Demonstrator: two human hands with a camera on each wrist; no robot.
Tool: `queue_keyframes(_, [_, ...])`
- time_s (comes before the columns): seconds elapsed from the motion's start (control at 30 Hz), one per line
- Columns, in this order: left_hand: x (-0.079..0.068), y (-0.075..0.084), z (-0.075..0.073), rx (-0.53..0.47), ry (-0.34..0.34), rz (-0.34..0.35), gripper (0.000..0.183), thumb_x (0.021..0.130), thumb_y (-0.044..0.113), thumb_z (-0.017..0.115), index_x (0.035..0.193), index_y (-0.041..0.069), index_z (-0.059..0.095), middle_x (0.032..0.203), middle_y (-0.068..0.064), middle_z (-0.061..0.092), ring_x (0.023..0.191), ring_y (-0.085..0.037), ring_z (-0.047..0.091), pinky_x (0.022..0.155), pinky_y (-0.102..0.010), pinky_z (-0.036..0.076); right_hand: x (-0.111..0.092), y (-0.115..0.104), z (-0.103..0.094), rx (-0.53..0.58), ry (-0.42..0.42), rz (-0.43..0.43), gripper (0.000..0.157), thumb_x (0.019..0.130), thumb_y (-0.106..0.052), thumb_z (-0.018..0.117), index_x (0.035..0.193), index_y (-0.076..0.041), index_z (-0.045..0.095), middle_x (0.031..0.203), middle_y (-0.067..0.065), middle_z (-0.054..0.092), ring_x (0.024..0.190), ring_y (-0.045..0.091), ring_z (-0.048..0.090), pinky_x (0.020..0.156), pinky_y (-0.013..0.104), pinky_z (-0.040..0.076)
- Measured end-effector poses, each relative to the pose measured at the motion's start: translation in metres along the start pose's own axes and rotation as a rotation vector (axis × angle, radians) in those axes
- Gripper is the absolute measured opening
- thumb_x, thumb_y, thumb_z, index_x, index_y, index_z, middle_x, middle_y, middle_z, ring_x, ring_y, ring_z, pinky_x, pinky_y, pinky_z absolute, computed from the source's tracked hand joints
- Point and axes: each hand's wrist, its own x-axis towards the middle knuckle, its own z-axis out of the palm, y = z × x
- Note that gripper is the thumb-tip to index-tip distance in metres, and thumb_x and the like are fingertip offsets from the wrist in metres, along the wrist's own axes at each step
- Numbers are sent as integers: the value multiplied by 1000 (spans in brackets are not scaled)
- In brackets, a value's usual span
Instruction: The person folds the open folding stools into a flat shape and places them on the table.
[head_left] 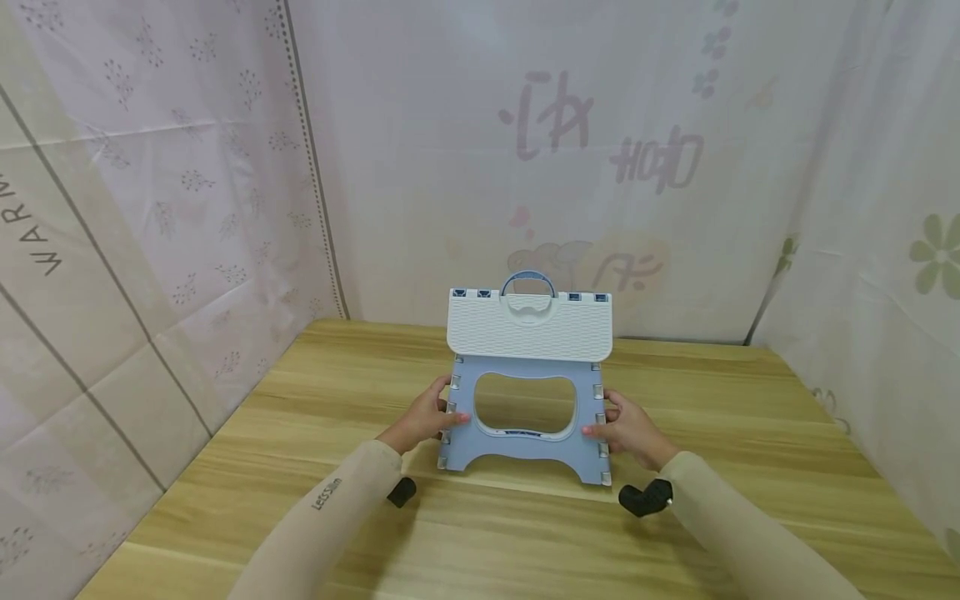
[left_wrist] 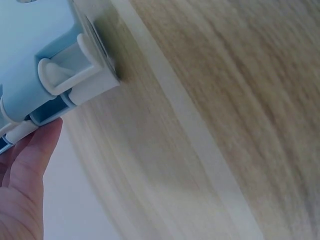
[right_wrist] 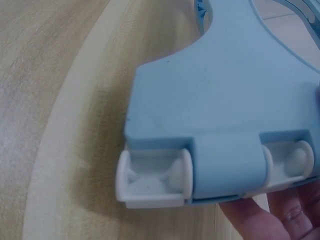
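Observation:
A folding step stool (head_left: pixel 525 458) stands on the wooden table, its blue leg panel facing me with a large cut-out in the middle. Its white textured top (head_left: pixel 528 333) tilts up at the back, and a blue carry handle (head_left: pixel 528 274) sticks up from the upper edge. My left hand (head_left: pixel 427 417) grips the left side, thumb on the front face and fingers behind the hinged edge. On the opposite side my right hand (head_left: pixel 630 429) holds the edge likewise. The right wrist view shows the stool's lower corner (right_wrist: pixel 170 110) beside the fingers; the left wrist view shows white hinge pieces (left_wrist: pixel 70 67).
The wood-grain table (head_left: pixel 360 367) extends around the stool on all sides. Printed curtains (head_left: pixel 420 167) enclose it at the back, left and right. Black wrist mounts (head_left: pixel 645 498) show below the wrists.

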Motion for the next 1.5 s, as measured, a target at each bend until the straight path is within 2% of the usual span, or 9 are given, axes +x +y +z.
queue_keyframes(0.37, [1,-1,1,-2,8,-13,69,88,5,71,146,10,34,106,-22,67,92,-30,67,66,-46,57,0,-1,-1,-5,-11,4,78,87,-2,71,146,10,21,125,31,58,99,24,65,80,49,55])
queue_keyframes(0.63, [1,0,1,-4,11,-20,69,88,5,70,146,9,34,104,-22,66,91,-30,66,67,-46,57,2,0,-2,8,-16,5,77,86,-1,71,145,10,22,121,26,62,96,21,66,80,48,56])
queue_keyframes(0.93, [-1,2,2,8,20,-19,70,88,4,71,147,8,33,105,-22,67,91,-31,66,68,-47,57,1,-1,-2,11,-25,4,77,87,0,69,146,10,20,128,32,56,100,25,65,82,50,55])
queue_keyframes(1.5, [0,1,2,6,8,-5,68,88,5,71,146,8,34,104,-22,67,90,-30,67,65,-47,57,1,-2,-3,-3,-20,28,79,87,1,69,147,11,19,125,34,56,101,28,65,82,52,54])
